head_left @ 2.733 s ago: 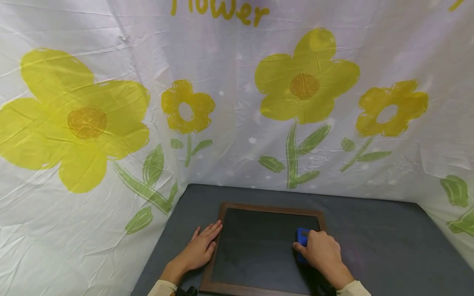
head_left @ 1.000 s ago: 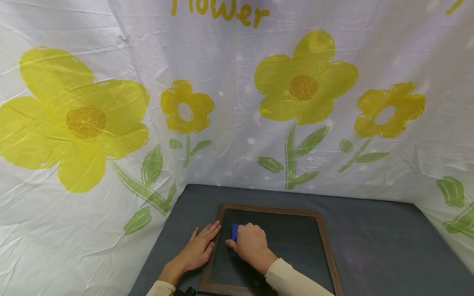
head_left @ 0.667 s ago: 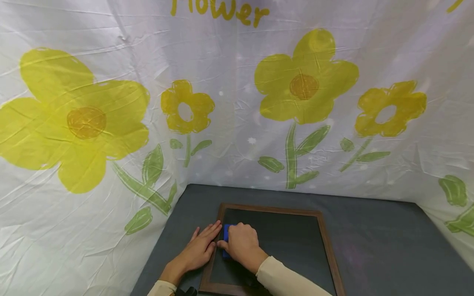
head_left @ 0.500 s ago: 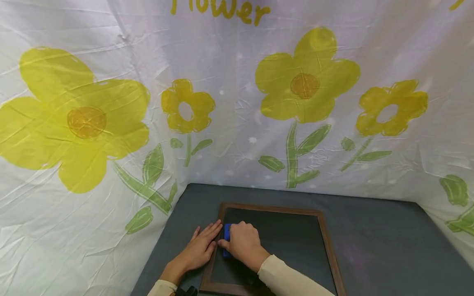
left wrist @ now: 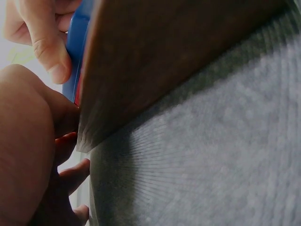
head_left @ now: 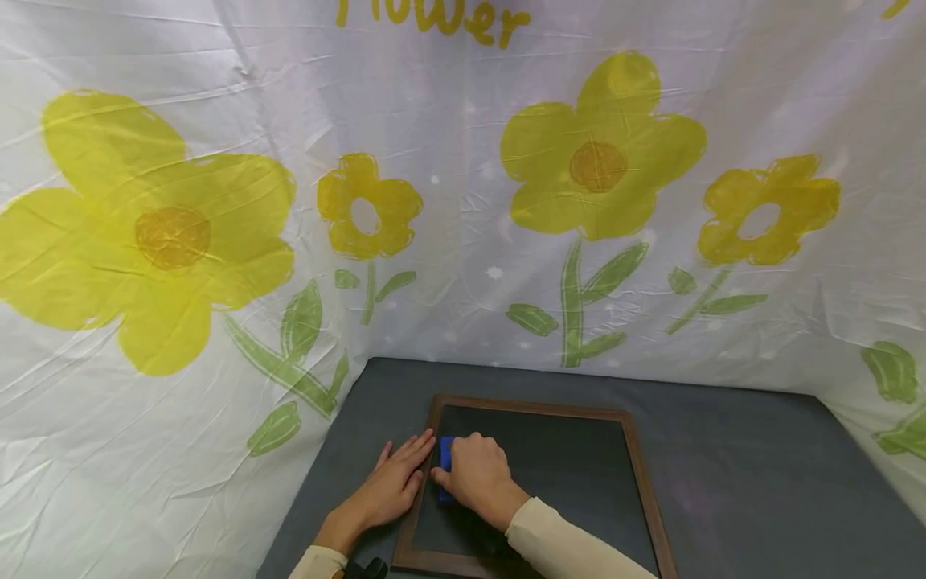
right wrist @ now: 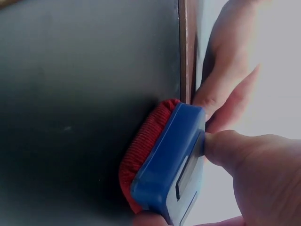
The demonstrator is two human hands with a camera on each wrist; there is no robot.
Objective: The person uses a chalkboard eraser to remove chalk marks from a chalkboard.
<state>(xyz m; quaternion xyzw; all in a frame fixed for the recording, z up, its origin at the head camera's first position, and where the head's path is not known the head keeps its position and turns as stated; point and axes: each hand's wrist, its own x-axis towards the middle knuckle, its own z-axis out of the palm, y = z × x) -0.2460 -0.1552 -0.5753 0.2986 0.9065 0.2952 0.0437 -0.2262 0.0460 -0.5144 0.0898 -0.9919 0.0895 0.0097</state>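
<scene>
Head view: R hand (head_left: 479,476), lower ctr of pic, holds a blue eraser (head_left: 444,456), grip pinching it, thumb toward pic L. Eraser is on the black board (head_left: 564,482), just inside the L side of its brown rim (head_left: 648,482); can't tell if the two touch. L hand (head_left: 388,489), lower ctr-L, has its grip spread, fingers straight, tips on the rim's L side, close to the R hand.

R-wrist view: eraser at btm ctr, red ribbed underside (right wrist: 146,143) facing the board, one digit pressing the blue body from pic R, another fingertip at btm edge.

L-wrist view: rim looms dark across upper ctr, eraser at upper L w/ a thumb on it, L fingers along lower L.

Board lies flat on dk gray tabletop (head_left: 745,474), btm of pic. Behind: white cloth (head_left: 456,121) w/ yellow flowers (head_left: 596,166), lettering (head_left: 443,20) cut by top edge. Cream sleeves (head_left: 560,540) on both arms; blk item (head_left: 372,568) nr L wrist, too cropped to ID.
</scene>
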